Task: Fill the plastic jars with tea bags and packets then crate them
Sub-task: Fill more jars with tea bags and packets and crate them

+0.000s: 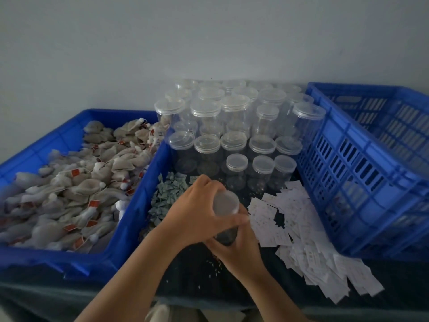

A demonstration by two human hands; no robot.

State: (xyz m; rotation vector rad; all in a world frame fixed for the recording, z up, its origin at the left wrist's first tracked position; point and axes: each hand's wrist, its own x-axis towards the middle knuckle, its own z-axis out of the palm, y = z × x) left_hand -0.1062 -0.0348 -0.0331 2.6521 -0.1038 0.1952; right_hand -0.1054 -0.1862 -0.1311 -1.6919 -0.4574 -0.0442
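I hold one clear plastic jar (226, 206) upright over the dark table. My left hand (197, 210) curls round its lidded top from the left. My right hand (236, 248) grips the jar's body from below and the right. The jar's lower part is hidden by my fingers. Beige tea bags (76, 180) with red tags fill the blue bin (130, 233) on the left. Small grey-green packets (167, 194) lie just left of my hands. White packets (301, 231) spread out to the right.
Several lidded clear jars (234, 126) stand stacked behind my hands, against the wall. A blue slatted crate (362, 173) stands at the right, tilted. The table edge (209, 303) runs near my forearms.
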